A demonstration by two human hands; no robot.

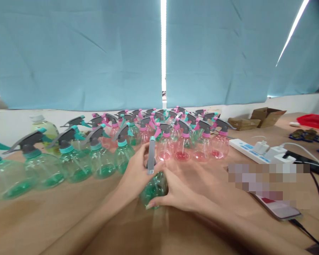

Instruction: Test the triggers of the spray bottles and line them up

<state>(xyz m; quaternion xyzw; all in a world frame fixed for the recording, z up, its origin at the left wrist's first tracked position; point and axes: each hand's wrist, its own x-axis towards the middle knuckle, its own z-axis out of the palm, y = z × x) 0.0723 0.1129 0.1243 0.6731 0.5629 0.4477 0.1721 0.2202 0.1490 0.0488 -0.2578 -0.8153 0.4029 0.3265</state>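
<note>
A clear green spray bottle [154, 187] is between my two hands in the middle of the view. Its grey and teal trigger head [151, 156] sits at the top, with the lever facing me. My left hand [138, 163] is wrapped around the bottle's neck and the trigger head. Lower down, my right hand [177, 191] grips the round body, its thumb across the near side. Just left of my hands stands a row of green spray bottles [103, 163] with teal collars. Pink spray bottles [182, 150] with pink collars stand right behind.
More spray bottles crowd the table's back, near a large bottle of yellowish liquid [46, 129]. To the right lie a white power strip [248, 150] with chargers, a phone [280, 207] with a cable, cardboard boxes [267, 117] and a red item [313, 121]. Blue curtains hang behind.
</note>
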